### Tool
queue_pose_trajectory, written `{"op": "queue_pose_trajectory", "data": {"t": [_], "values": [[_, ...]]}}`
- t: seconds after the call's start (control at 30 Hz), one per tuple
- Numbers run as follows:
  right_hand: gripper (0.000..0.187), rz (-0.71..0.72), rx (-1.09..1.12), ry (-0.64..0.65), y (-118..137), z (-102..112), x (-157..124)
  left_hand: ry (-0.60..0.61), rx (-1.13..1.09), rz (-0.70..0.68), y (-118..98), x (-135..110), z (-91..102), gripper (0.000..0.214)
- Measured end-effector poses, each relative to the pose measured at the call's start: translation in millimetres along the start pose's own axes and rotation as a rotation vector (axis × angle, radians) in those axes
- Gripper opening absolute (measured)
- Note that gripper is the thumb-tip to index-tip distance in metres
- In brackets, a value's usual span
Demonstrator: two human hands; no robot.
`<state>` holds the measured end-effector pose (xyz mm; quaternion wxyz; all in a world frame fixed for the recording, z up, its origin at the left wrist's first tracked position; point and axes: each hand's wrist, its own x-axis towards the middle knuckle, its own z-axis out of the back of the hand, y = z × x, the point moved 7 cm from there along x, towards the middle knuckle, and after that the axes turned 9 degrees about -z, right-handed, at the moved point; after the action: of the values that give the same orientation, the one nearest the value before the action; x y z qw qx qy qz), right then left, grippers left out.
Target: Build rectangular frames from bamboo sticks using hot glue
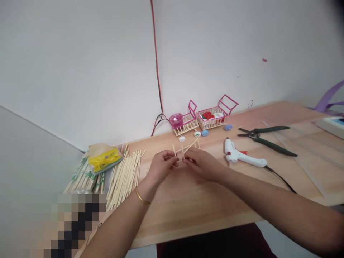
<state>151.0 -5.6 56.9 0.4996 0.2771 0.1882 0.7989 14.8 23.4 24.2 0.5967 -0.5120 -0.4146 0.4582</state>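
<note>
Between my two hands is a small frame of pale wooden sticks [190,146], held just above the wooden table. My left hand [164,164] pinches an upright stick at the frame's left end. The fingers of my right hand [198,161] close on another upright, and part of the frame is hidden behind them. Beyond my hands stand two little stick carts with pink rims, the left cart [185,126] holding a pink cup [176,120] and the right cart [212,120] holding red and white caps. A white glue gun [242,154] lies to the right of my right hand.
Loose sticks [125,175] lie at the left, beside wrapped chopsticks [80,175] under a yellow packet [104,157]. Dark-handled pliers [268,138] rest beyond the glue gun, whose black cord [282,179] runs toward the front edge. A wall [107,71] backs the table.
</note>
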Motion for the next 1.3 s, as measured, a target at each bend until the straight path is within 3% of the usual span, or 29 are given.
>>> {"op": "queue_pose_trajectory", "data": {"t": [0.1, 0.27, 0.57, 0.73, 0.93, 1.07, 1.3], "values": [[0.017, -0.03, -0.056, 0.052, -1, -9, -1, 0.077, 0.054, -0.085, 1, -2, -11.5, 0.018], [0.023, -0.062, -0.083, 0.099, -7, -19, -1, 0.124, 0.22, -0.145, 0, -3, -13.1, 0.018], [0.025, -0.127, -0.131, 0.11, -8, -30, -1, 0.099, 0.347, -0.154, 2, -2, -12.1, 0.02], [0.018, -0.173, -0.143, 0.095, -18, -8, 0, 0.102, 0.434, -0.201, 1, -1, -10.5, 0.014], [0.017, -0.423, -0.186, -0.092, -72, 43, 8, 0.143, 0.394, -0.152, 6, 1, -10.1, 0.018], [0.021, -0.439, -0.142, -0.076, -86, 38, 14, 0.153, 0.466, -0.206, 5, 1, -8.4, 0.017], [0.02, -0.407, -0.121, -0.048, -84, 31, 17, 0.142, 0.549, -0.253, 3, 1, -7.9, 0.015]]}}
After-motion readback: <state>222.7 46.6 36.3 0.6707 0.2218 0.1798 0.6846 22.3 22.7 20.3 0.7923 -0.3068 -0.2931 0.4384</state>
